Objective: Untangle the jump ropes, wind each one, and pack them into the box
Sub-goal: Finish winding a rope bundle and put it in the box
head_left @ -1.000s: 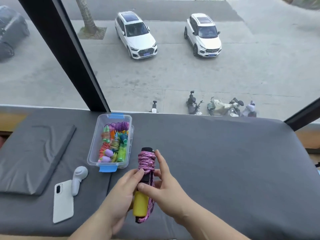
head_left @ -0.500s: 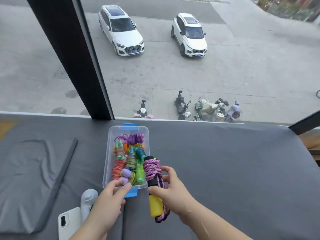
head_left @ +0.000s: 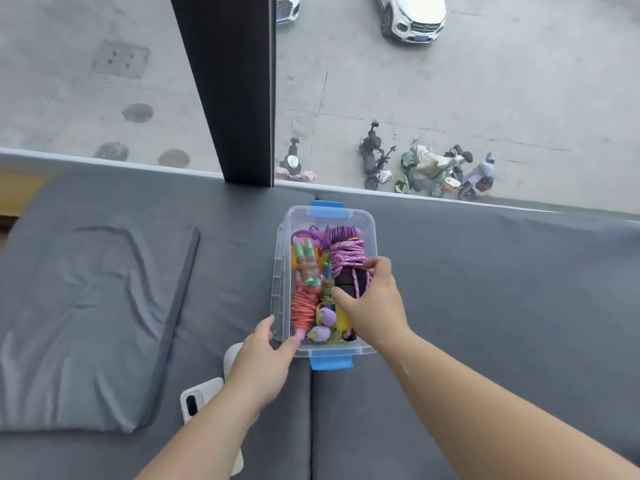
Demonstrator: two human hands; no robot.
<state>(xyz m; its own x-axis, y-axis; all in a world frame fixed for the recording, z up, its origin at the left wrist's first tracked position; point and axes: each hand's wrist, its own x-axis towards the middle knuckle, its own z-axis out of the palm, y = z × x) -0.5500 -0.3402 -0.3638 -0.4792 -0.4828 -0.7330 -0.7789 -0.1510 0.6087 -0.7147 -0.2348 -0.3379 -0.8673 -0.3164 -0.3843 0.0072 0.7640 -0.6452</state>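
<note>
Now my right hand curls around the pink jump rope, holding it inside the clear box on the right side; my left hand pinches the box's near left corner.

We see the right hand gripping the pink wound jump rope inside the clear box; the left hand holds its near corner.

Wound pink rope in box (w/ other ropes).
</note>
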